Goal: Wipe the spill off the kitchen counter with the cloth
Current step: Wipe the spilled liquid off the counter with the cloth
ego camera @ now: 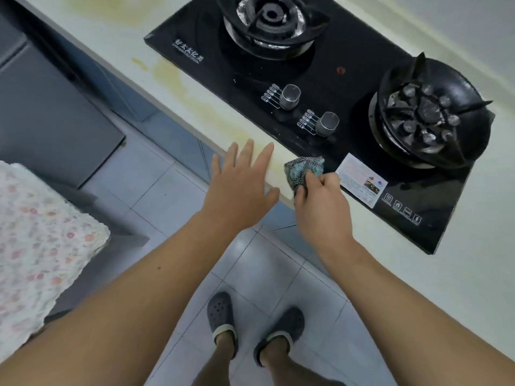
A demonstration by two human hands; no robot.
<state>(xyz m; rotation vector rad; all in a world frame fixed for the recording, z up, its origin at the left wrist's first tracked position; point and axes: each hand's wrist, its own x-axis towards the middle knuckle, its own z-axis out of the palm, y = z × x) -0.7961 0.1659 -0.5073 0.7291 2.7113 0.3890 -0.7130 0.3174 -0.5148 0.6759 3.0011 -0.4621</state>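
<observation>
The right hand (320, 201) bunches the cloth (305, 169) at frame centre; left hand (242, 179) splayed wide. Press flat, drag toward upper left along the yellow spill (195, 98) on the bench (117, 29).

Hidden, cropped or unreadable parts at the counter

The right hand (320, 201) covers the near part of the cloth (303, 169), so whether the cloth touches the counter (362, 246) at its front edge cannot be told; the hand's fingertips are tucked out of sight. The left hand (239, 182) hides the counter's front edge beneath its palm, and contact there is unclear. The far burner (271, 18) is cut by the top edge. Print on the sticker (362, 181) at the hob's (328, 79) near corner, and the marks beside the knobs (289, 96), are too small to read. The patterned fabric (36, 240) runs off the left edge. The stain (195, 93) fades out blurrily.
</observation>
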